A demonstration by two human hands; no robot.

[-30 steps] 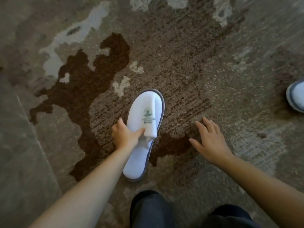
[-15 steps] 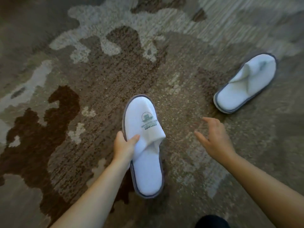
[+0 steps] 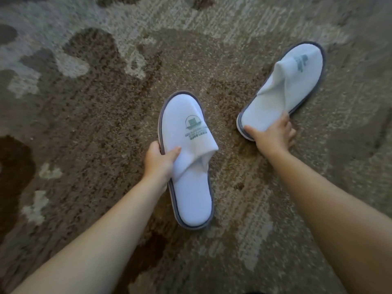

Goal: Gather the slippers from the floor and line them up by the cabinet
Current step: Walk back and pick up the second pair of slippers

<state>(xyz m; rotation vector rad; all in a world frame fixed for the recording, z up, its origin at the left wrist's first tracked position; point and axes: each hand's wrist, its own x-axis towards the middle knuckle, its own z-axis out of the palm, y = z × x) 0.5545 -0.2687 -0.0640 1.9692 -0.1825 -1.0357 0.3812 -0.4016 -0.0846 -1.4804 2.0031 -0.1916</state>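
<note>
Left hand (image 3: 159, 160): gripping left white slipper (image 3: 186, 166) by its side.
Right hand (image 3: 273, 134): clasping heel of right white slipper (image 3: 284, 85).
Carpet (image 3: 106, 124): beneath both.

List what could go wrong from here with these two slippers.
1. The left hand pinches the near slipper only by its soft upper and one edge, so it may flop or slip out while carried.
2. The right hand grips just the heel end of the far slipper, which seems to lie on the carpet; the toe could drag when lifted.
3. No cabinet is in view, so placement means turning while both hands are full.
</note>
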